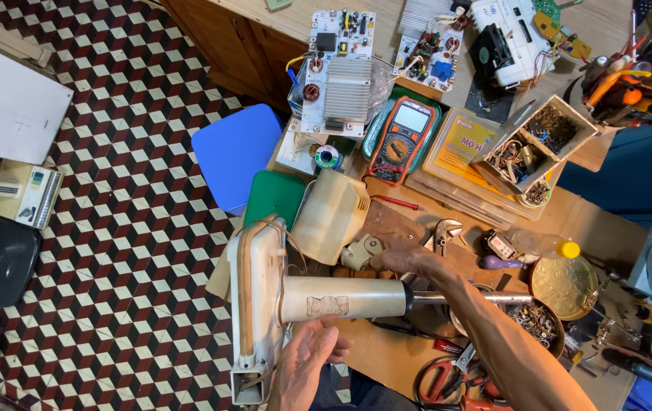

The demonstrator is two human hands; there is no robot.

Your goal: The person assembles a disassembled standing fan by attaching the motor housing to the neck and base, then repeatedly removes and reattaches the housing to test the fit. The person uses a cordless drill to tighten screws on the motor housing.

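Two hands on fan stand [318, 298]: left hand [307, 364] cups pole underneath, fingers apart; right hand [406, 261] clamped above.

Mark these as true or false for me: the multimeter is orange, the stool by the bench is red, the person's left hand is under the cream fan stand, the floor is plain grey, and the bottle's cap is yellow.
1. The multimeter is orange. True.
2. The stool by the bench is red. False: it is blue.
3. The left hand is under the cream fan stand. True: its open palm is beneath the column.
4. The floor is plain grey. False: it has a red, black and white cube pattern.
5. The bottle's cap is yellow. True.
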